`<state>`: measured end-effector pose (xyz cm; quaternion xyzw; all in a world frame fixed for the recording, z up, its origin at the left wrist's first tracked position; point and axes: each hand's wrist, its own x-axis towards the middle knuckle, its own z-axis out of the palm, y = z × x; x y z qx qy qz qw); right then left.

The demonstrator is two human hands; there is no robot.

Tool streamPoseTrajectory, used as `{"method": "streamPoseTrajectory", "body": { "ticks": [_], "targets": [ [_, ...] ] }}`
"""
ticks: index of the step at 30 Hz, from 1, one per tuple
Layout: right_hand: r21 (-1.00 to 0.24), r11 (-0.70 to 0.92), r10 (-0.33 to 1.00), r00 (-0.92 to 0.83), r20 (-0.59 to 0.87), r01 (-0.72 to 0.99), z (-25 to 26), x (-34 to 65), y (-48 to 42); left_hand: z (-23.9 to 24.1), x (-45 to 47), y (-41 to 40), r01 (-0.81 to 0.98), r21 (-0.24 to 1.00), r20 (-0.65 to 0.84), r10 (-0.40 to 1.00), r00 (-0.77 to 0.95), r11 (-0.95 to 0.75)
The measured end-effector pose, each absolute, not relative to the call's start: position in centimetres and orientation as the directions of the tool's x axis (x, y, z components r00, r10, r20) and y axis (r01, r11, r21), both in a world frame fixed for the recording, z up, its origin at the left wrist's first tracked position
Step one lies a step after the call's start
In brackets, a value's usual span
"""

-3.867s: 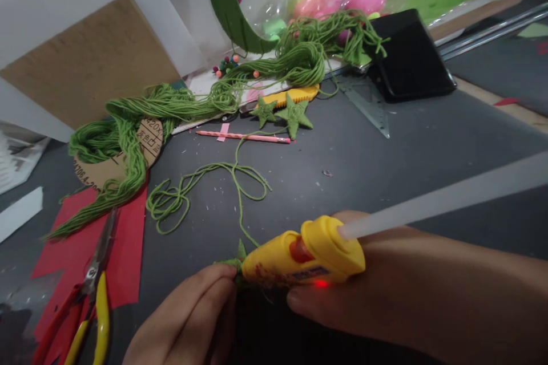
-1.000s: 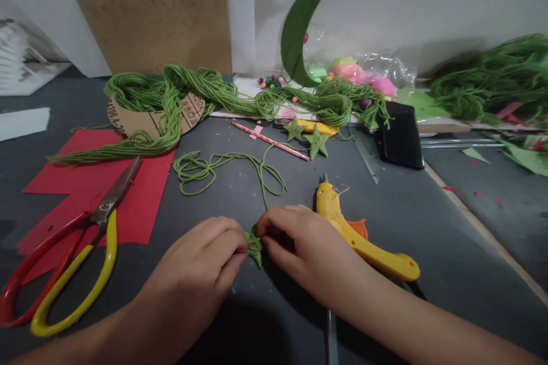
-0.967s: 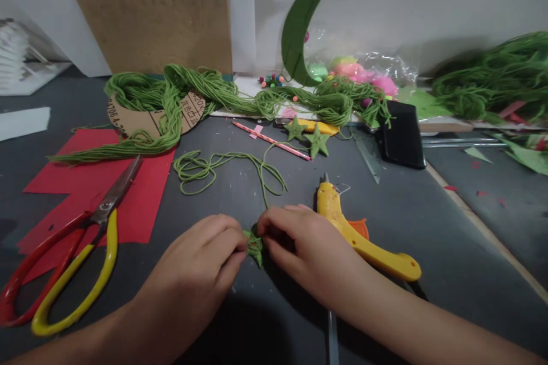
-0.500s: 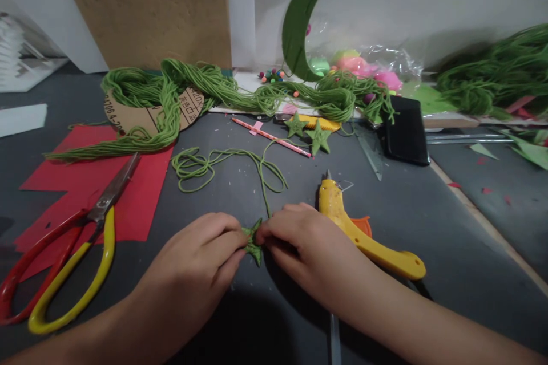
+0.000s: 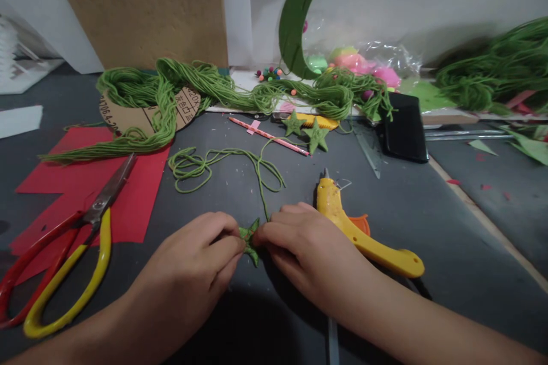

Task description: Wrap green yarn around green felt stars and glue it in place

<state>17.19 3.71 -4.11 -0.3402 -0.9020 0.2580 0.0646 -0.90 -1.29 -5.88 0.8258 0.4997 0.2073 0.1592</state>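
Observation:
A small green yarn-wrapped star (image 5: 249, 237) lies on the dark grey table (image 5: 428, 211) between my two hands. My left hand (image 5: 194, 265) pinches it from the left with fingers pressed together. My right hand (image 5: 299, 245) pinches its right side, fingers closed. A strand of green yarn (image 5: 261, 174) runs from the star up to loose loops on the table. The yellow glue gun (image 5: 363, 236) lies on the table just right of my right hand, nozzle pointing away from me.
Red-and-yellow scissors (image 5: 64, 262) lie at the left on red paper (image 5: 89, 188). Green yarn bundles (image 5: 180, 88), two finished green stars (image 5: 306, 131), a pink pencil (image 5: 268, 136), a clear set square (image 5: 368, 151) and a black phone (image 5: 405, 125) lie further back. A green felt crescent (image 5: 297, 17) stands by the wall.
Earlier my right hand held the glue gun at the star; now the gun lies on the table and both hands pinch the star. Over the last second the hands barely moved.

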Motion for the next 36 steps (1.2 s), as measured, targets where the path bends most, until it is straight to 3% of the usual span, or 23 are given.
{"method": "streamPoseTrajectory", "body": {
  "ticks": [5,13,18,25,30,36],
  "targets": [
    [-0.421,0.695,0.627,-0.778,-0.044,0.583,-4.3,17.2,3.6,-5.7,-0.4,-1.1,0.755,0.545,0.137,0.927,0.349,-0.365],
    [-0.427,0.677,0.637,-0.768,-0.066,0.599,-4.1,17.3,3.6,-4.7,-0.4,-0.3,0.759,0.628,-0.023,0.971,0.239,-0.172],
    [-0.426,0.681,0.637,-0.769,-0.055,0.595,-4.3,17.3,3.4,-4.8,-0.6,-0.1,0.782,0.586,-0.011,0.962,0.273,-0.215],
    [-0.446,0.674,0.659,-0.752,0.002,0.589,-4.4,17.3,3.2,-4.7,-0.8,-0.4,0.77,0.424,0.13,0.873,0.469,-0.477],
    [-0.47,0.642,0.7,-0.713,0.039,0.605,-4.5,17.1,2.8,-4.4,-1.1,0.3,0.781,0.415,0.048,0.869,0.493,-0.466],
    [-0.386,0.717,0.666,-0.734,0.133,0.581,-5.0,16.7,2.4,-4.1,-1.1,0.1,0.771,0.471,-0.004,0.873,0.487,-0.428]
  ]
}}
